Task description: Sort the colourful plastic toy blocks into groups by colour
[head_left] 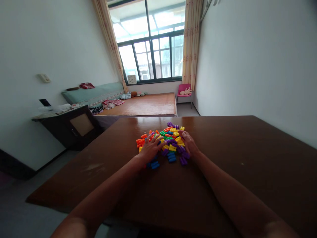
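Note:
A heap of small plastic building pieces (169, 138) in orange, yellow, green, blue and purple lies on the brown table (237, 142). Over the heap's left side rests my left hand (150, 147), fingers spread and palm down on the pieces. My right hand (188, 142) cups the right edge of the heap, its fingers stretched out beside yellow and purple pieces. Nearer to me lie loose blue pieces (155, 165) and a purple piece (183, 161). Some of the pieces are hidden under my left hand.
Beyond the table stands a bed (151, 104) with cloths and soft toys along its left side. A dark cabinet (74, 127) is at the left. A pink chair (184, 91) stands by the window. The white wall (257, 66) runs along the table's right side.

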A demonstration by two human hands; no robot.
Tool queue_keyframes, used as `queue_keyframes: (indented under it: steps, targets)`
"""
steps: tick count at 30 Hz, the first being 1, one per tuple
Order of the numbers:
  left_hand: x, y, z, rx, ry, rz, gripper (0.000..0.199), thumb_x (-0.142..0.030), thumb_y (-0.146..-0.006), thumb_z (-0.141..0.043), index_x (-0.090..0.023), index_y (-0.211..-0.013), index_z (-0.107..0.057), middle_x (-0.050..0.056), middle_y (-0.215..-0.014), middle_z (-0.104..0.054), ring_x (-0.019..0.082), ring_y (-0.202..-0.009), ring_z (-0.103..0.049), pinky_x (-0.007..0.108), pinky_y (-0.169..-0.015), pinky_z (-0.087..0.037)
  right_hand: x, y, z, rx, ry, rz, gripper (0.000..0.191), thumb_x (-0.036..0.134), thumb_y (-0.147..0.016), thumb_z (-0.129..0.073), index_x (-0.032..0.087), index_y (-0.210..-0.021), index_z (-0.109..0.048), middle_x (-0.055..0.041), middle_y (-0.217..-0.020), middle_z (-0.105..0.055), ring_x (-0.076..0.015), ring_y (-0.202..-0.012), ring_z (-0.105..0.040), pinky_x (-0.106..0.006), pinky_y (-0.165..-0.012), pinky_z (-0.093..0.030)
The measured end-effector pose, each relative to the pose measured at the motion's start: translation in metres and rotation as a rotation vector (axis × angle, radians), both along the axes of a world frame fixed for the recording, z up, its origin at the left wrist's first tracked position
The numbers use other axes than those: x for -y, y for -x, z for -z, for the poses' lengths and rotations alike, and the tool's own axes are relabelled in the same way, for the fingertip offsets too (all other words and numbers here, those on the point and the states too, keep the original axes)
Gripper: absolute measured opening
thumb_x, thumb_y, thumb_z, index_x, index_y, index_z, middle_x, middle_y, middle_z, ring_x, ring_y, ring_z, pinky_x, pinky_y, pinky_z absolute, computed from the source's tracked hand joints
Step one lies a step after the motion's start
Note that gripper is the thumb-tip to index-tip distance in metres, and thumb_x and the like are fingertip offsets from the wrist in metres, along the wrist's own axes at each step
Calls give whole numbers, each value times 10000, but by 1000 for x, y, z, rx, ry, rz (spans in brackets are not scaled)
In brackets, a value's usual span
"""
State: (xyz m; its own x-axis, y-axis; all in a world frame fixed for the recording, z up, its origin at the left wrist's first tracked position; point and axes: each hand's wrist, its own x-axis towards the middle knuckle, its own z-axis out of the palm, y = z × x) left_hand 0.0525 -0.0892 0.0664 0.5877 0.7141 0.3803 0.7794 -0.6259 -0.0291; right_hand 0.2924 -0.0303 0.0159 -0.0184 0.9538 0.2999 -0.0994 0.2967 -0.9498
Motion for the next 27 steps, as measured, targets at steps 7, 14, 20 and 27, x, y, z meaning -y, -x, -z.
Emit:
queue_keyframes:
  steps: [7,14,20,27]
  targets:
    - [42,82,-5,144,151,-166,509,-422,-863,-565,-353,-1362,-492,28,-1521,-349,284,-1401,-283,464,-1144,-236,-4,-52,-15,417,-56,-123,627,444,-519,-827,236,-1094,-688,-76,-1149,-651,-263,-1005,-611,-413,-896,-497]
    - [94,131,28,137,459,-240,932,-549,-680,-726,-377,-1474,-267,89,-1574,-202,358,-1403,-254,555,-1098,-265,2,-70,-5,582,76,-338,1028,270,-217,-884,226,-1215,-641,-103,-1229,-605,-246,-924,-629,-330,-762,-538]
    - [75,85,34,264,385,-116,737,-398,-834,-616,-328,-1482,-270,76,-1569,-202,293,-1419,-239,457,-1124,-304,15,-31,-7,502,-1,-356,934,249,-309,-856,254,-1217,-638,-84,-1200,-617,-154,-725,-603,-277,-599,-534]
    - [26,26,29,544,268,-12,398,-271,-917,-456,-267,-1304,-548,78,-1394,-481,267,-1350,-371,454,-1140,-309,17,-4,0,439,-22,-192,440,222,-554,-736,230,-994,-725,-8,-915,-680,-102,-591,-573,-242,-555,-506]
